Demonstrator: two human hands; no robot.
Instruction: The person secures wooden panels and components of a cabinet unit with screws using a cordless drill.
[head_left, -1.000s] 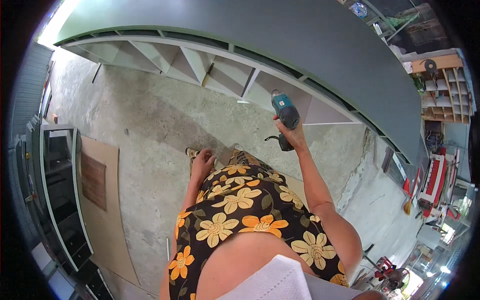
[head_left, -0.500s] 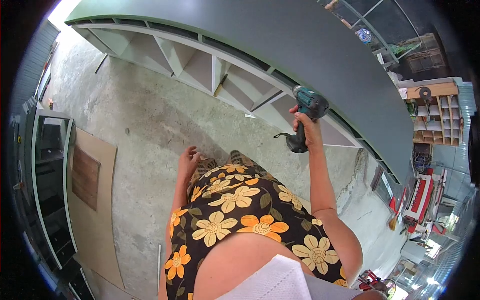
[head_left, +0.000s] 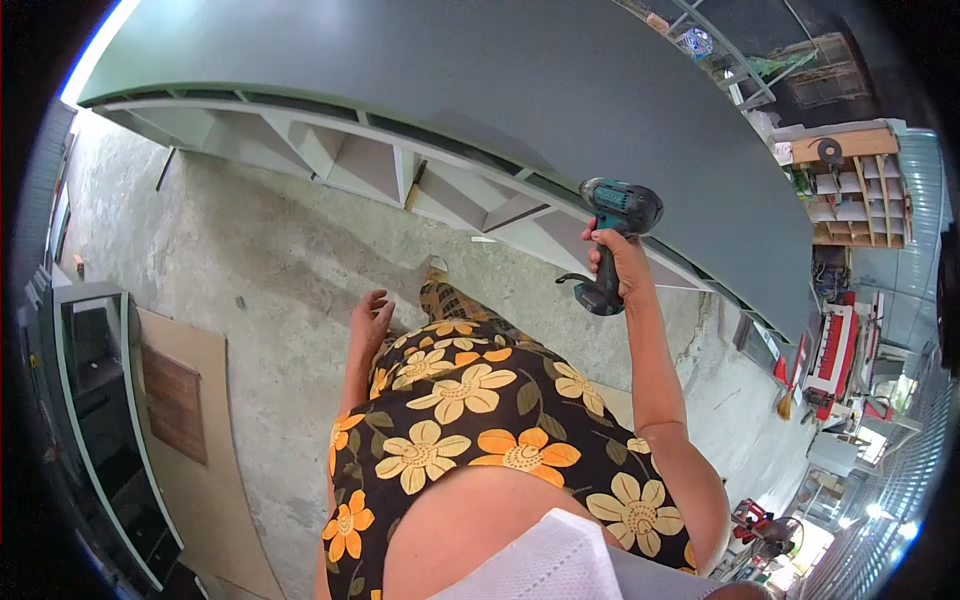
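A teal and black cordless drill [head_left: 625,207] is gripped by its handle in my right hand [head_left: 628,262], its chuck pointing left. It is held up close to the long edge of a large grey-topped cabinet [head_left: 480,70]. The cabinet's white-lined compartments [head_left: 365,165] face me. My left hand [head_left: 372,318] hangs low beside my body over the concrete floor, fingers loosely bent and apart, with nothing in it.
Concrete floor [head_left: 300,260] lies between me and the cabinet. On the left stand a dark cabinet frame [head_left: 125,400] and a brown board [head_left: 170,405]. At right are a wooden pigeonhole rack [head_left: 860,190], a red and white machine [head_left: 832,350] and a broom [head_left: 787,400].
The cabinet has shifted left and slightly up in view. A foot has come forward below me. The drill stays in my right hand, and my left hand remains free.
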